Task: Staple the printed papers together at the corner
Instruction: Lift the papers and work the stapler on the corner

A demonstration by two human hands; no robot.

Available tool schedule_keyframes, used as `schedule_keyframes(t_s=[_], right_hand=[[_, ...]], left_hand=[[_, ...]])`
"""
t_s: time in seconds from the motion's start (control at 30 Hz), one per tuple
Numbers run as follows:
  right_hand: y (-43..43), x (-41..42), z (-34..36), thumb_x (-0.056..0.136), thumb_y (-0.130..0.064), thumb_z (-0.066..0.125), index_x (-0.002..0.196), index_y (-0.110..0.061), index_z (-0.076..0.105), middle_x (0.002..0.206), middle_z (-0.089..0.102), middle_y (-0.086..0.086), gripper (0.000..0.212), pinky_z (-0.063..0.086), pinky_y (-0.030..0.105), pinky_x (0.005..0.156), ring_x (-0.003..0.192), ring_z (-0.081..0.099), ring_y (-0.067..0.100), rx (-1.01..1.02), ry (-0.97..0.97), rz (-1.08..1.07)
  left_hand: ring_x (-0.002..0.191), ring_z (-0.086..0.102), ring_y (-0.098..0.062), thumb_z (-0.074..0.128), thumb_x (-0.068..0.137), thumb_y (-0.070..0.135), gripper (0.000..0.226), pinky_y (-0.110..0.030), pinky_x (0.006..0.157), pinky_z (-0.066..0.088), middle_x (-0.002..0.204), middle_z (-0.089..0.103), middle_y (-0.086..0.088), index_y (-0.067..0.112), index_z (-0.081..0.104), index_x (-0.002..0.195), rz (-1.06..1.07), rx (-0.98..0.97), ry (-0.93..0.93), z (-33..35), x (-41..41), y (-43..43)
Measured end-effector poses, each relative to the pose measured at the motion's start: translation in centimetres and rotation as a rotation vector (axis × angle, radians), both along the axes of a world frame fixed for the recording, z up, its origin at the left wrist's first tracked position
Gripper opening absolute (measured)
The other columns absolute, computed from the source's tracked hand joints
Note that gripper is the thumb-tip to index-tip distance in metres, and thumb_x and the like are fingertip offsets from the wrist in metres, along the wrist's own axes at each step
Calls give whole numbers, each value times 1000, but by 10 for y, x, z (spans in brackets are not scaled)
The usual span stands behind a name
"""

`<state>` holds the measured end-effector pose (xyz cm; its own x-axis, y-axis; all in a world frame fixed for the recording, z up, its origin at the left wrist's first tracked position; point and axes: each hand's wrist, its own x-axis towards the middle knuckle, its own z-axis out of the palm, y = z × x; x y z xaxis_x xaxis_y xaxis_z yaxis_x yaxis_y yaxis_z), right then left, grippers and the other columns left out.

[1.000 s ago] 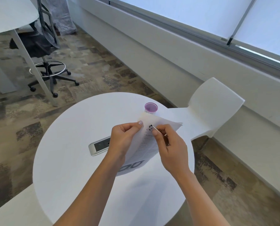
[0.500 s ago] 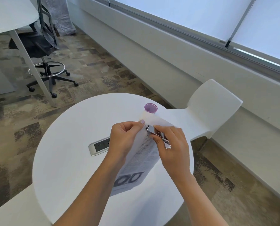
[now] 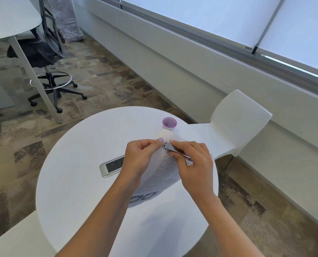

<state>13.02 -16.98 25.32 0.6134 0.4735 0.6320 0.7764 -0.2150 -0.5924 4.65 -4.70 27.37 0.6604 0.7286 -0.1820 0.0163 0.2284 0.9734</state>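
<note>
Two hands, one stapler, one sheaf of printed papers above one round tabletop [image 3: 76,182].

Left hand [image 3: 141,160] pinched closed on the top corner of the printed papers [image 3: 160,175], thumb and forefinger together; right hand [image 3: 193,164] clamped around the small silver stapler [image 3: 171,147], its nose at that same corner, just beside the left thumb. Papers lifted off the tabletop, curling down toward its near side; sheet count impossible to tell. Beyond the papers: one purple cup [image 3: 169,123]. Left of the papers: one power outlet panel [image 3: 111,166] set into the tabletop.
</note>
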Motion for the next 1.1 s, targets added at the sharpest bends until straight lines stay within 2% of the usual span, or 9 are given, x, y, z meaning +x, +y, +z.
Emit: schedule_keyframes(t_s=[0.2,0.27,0.37,0.47,0.53,0.67,0.83,0.97,1.1], right_hand=[[0,-5,-1,84,-20,74,99,-40,70,95,70,-24,25,50,19,82,95,63,7,84,337,56],[0,-7,1,85,-20,73,98,-43,68,96,70,-28,27,49,10,82,98,65,2,127,447,77],[0,-8,1,85,-20,72,98,-41,69,94,69,-33,25,47,5,81,96,64,-5,135,543,74],[-2,-6,-1,86,-23,72,100,-32,73,94,74,-21,17,52,13,78,87,65,1,123,617,75],[-4,-6,-2,86,-22,72,101,-26,75,94,75,-16,16,51,13,76,82,64,0,121,642,79],[-7,-8,-4,84,-16,74,102,-23,74,97,73,-14,20,47,7,79,92,64,2,124,517,37],[-11,-9,-6,85,-16,75,104,-22,75,97,73,-9,21,48,16,77,89,54,4,-4,127,-54],[-12,-6,-8,81,-7,78,105,-17,77,94,74,-2,26,51,29,74,87,56,16,-38,-109,-103],[-10,-3,-10,79,-1,78,104,-21,77,88,72,-3,32,46,36,70,83,57,22,-47,-207,-87]], left_hand=[[65,67,-1,76,81,29,15,-10,56,49,73,77,4,23,80,67,0,-39,-6,1,-1,-3],[66,67,-1,75,81,32,15,-11,57,50,74,77,7,26,79,67,6,-27,14,0,-1,-4],[74,69,-10,76,81,31,15,-22,68,52,77,77,4,23,80,69,3,-19,14,0,-1,-5],[75,69,-11,76,80,30,14,-26,72,53,78,77,4,22,79,69,3,-18,20,0,-1,-7],[72,69,-10,77,80,30,14,-25,69,52,78,77,3,22,79,68,-4,-31,16,-1,-1,-8],[70,69,-9,77,80,30,14,-23,65,49,77,77,4,23,79,68,0,-37,30,-1,-1,-8],[76,67,-8,77,80,30,14,-25,72,48,78,77,4,18,80,73,-3,-7,40,-3,1,-10],[76,67,-3,76,81,28,13,-22,73,46,81,78,4,17,80,74,-13,5,33,-6,2,-11],[83,69,-3,75,82,27,16,-14,70,46,82,78,6,24,80,67,-32,19,32,-10,3,-9]])
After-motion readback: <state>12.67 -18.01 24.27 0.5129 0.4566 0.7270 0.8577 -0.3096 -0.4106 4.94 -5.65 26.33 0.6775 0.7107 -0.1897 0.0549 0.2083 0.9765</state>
